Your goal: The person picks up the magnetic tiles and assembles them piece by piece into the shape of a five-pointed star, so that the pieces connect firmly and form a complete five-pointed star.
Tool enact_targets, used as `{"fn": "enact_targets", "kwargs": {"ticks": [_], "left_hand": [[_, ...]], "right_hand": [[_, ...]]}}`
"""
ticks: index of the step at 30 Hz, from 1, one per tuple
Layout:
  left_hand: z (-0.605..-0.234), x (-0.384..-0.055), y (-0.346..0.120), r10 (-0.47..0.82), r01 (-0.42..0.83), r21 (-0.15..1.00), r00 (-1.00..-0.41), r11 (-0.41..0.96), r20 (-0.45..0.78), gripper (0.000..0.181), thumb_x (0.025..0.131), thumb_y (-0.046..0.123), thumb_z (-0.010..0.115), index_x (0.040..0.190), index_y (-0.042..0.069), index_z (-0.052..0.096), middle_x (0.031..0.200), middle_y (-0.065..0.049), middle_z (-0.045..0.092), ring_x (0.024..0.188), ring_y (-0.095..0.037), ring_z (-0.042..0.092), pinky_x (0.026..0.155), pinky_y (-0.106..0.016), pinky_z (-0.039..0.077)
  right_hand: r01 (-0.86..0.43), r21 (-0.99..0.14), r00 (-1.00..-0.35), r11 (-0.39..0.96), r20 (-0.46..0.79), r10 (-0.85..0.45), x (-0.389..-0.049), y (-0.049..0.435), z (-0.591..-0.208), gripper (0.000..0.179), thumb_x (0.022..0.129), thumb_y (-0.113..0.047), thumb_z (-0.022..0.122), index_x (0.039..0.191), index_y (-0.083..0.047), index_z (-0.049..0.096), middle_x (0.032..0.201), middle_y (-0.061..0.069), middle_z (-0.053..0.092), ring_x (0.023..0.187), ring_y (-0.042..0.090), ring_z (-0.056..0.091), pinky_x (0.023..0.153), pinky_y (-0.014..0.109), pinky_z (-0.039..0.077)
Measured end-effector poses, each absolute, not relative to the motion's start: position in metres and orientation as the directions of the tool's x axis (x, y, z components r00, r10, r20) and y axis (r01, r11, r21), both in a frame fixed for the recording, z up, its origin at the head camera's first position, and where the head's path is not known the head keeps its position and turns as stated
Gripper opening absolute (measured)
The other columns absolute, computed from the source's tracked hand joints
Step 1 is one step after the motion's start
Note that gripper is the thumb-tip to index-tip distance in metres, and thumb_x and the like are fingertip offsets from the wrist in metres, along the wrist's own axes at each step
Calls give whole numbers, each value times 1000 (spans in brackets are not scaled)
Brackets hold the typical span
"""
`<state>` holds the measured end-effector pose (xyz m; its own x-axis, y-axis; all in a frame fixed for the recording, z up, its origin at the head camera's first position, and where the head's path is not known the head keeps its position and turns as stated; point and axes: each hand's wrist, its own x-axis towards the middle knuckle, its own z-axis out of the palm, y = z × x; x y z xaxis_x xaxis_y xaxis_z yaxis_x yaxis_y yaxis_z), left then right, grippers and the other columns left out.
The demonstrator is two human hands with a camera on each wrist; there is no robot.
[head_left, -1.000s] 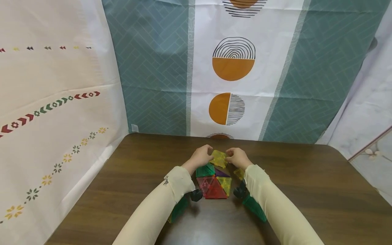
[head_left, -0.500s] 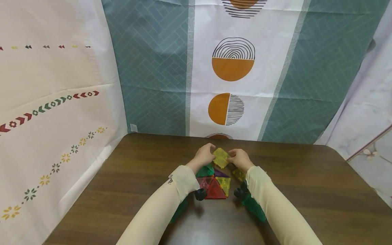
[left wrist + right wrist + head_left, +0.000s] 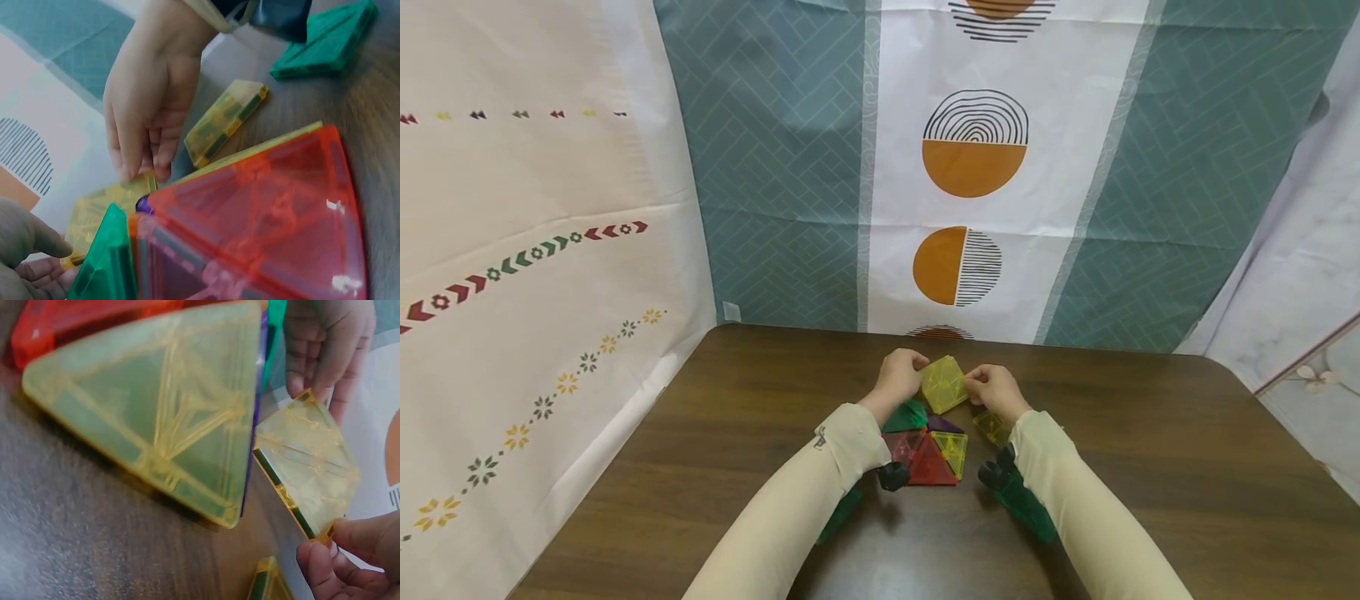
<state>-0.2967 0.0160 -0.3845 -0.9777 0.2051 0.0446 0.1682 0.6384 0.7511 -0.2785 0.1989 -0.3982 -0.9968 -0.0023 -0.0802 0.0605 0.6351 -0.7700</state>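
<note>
A yellow translucent magnetic tile [image 3: 943, 384] is held up between both hands, tilted, above the far side of the tile cluster. My left hand [image 3: 898, 381] pinches its left corner with thumb and fingers. Opposite it, my right hand [image 3: 996, 390] pinches the other corner, clearest in the right wrist view, where the yellow tile [image 3: 306, 465] looks many-sided. The cluster just nearer me has a red triangle [image 3: 931, 463], a pink one [image 3: 904, 447], a yellow triangle [image 3: 953, 452], a purple piece [image 3: 943, 424] and a green one [image 3: 906, 416].
Another yellow tile [image 3: 991, 428] lies below my right hand. Green tiles [image 3: 1026, 508] lie beneath the right forearm, and a green piece [image 3: 841, 515] shows beside the left sleeve. Everything lies on a brown wooden table [image 3: 745, 400]; a patterned cloth [image 3: 775, 208] hangs behind.
The yellow tile has turned between the fingers and tilted up, showing more of its face. Both hands have shifted slightly; the cluster stays in place.
</note>
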Motion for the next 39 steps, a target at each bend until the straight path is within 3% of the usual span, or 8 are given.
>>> {"fn": "enact_targets", "kwargs": {"ticks": [4, 10, 14, 16, 19, 27, 32, 39], "left_hand": [[-384, -299, 11, 216, 181, 769, -975, 613, 57, 24, 93, 0, 56, 111, 6, 71, 113, -11, 69, 108, -28, 63, 88, -39, 55], [-379, -302, 6, 274, 202, 820, -960, 536, 57, 23, 92, 2, 59, 111, 6, 72, 111, -13, 69, 101, -28, 64, 75, -30, 55], [-375, -304, 3, 318, 198, 868, -947, 456, 49, 25, 91, 0, 60, 113, 4, 71, 113, -16, 68, 96, -28, 66, 78, -35, 57], [-375, -304, 1, 343, 194, 883, -939, 426, 41, 25, 91, 0, 60, 114, 3, 71, 114, -17, 67, 98, -28, 65, 86, -41, 56], [-374, -304, 0, 374, 211, 882, -927, 421, 43, 25, 91, 0, 60, 114, 4, 71, 114, -16, 67, 103, -28, 64, 88, -41, 56], [-378, -302, 2, 440, 213, 871, -898, 442, -4, 26, 93, 0, 58, 115, 6, 70, 118, -14, 67, 113, -29, 60, 93, -39, 53], [-380, -302, 3, 477, 191, 879, -878, 437, -47, 28, 93, -2, 56, 117, 6, 69, 124, -13, 65, 116, -29, 60, 95, -40, 53], [-381, -304, 6, 520, 226, 853, -852, 470, -61, 28, 92, -3, 57, 115, 7, 70, 114, -12, 66, 107, -25, 61, 85, -34, 56]], "right_hand": [[31, -796, -998, 605, -57, -24, -277, 201, -394, 21, 98, -8, 53, 107, 8, 63, 90, 17, 65, 76, 19, 64, 76, 36, 58], [26, -832, -999, 555, -44, -20, -270, 203, -380, 25, 99, -6, 51, 115, 10, 61, 109, 26, 64, 75, 18, 64, 75, 35, 58], [0, -878, -999, 479, -19, -34, -263, 208, -377, 28, 98, -5, 50, 119, 13, 58, 115, 30, 62, 69, 12, 63, 72, 32, 58], [-7, -903, -999, 430, -11, -39, -259, 209, -377, 30, 98, -4, 50, 121, 14, 56, 115, 31, 61, 68, 10, 62, 72, 33, 58], [12, -929, -1000, 369, -22, -22, -250, 209, -377, 32, 98, -5, 50, 124, 14, 54, 114, 29, 62, 67, 6, 60, 73, 31, 57], [70, -977, -997, 199, -64, 38, -230, 206, -390, 33, 98, -7, 53, 123, 13, 54, 96, 7, 61, 71, 6, 58, 70, 20, 55], [54, -996, -998, 68, -52, 34, -221, 204, -397, 34, 97, -12, 57, 120, 12, 55, 98, 7, 58, 73, 7, 58, 68, 17, 54], [144, -989, -986, 43, -139, 90, -217, 198, -404, 32, 99, -5, 48, 128, 11, 50, 104, 8, 55, 73, 6, 57, 70, 15, 53]]}}
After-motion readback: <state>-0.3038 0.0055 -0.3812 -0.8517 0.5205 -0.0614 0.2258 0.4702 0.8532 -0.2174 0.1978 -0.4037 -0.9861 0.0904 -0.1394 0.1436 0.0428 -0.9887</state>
